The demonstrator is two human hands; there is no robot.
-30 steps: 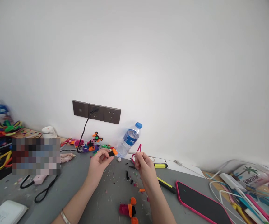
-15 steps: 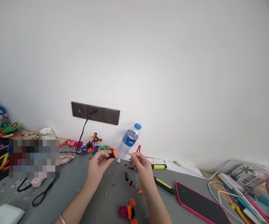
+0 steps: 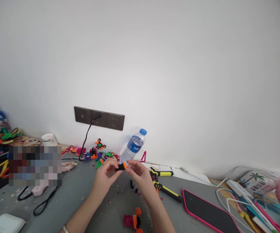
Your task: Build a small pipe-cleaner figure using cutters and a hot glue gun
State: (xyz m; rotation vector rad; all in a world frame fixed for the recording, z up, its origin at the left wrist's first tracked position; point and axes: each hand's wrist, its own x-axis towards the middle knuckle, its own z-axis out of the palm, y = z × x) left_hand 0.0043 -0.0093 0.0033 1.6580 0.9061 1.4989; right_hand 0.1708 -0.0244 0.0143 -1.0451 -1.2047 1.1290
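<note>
A small black and orange piece is pinched between the thumb and fingers of my left hand. My right hand is closed, its fingertips at the orange end of that piece; whatever is between them is too small to make out. Below the hands, a magenta, black and orange piece lies on the grey mat. Black bits lie between my forearms, partly hidden by my right hand.
Two yellow and black tools and a pink-edged phone lie to the right. A water bottle leans against the wall behind my hands. Colourful figures stand at the back left. Black cable loops lie on the left.
My right hand has moved left to the piece in my left hand. My left hand has shifted slightly right and down, uncovering a green and orange item behind it.
</note>
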